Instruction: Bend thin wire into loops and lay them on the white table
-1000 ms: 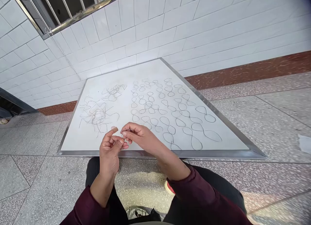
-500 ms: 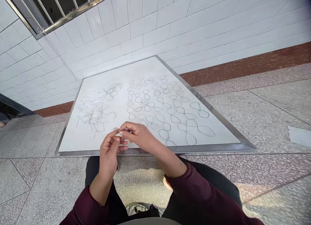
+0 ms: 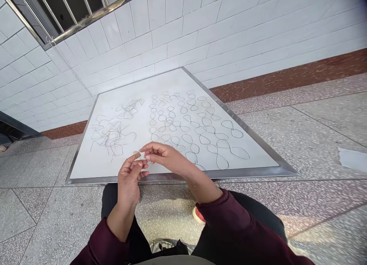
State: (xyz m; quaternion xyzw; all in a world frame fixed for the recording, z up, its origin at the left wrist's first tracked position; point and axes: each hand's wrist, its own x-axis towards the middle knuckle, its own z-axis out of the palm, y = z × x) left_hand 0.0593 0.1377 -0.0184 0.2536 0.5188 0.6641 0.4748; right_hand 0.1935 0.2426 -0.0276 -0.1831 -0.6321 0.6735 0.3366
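Over the tabletop's [image 3: 86, 164] near edge, left hand [image 3: 129, 181] pinches thin wire [image 3: 140, 157], axis unclear, beside part-closed right hand [image 3: 169, 157], hold indeterminable

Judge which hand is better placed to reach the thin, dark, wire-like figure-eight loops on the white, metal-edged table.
Probably the right hand: it is beside the nearest figure-eight loops, while the left hand is farther from them, nearer the loose, thin, dark, wire-like tangle.

A thin wire [image 3: 140, 158], mostly hidden, was pinched in the left hand [image 3: 130, 179], just beside the right hand [image 3: 164, 156]. Bent wires [image 3: 112, 136] lay in two tangled heaps; wire figure-eights [image 3: 231, 130] lay flat in rough rows to their right, some overlapping.
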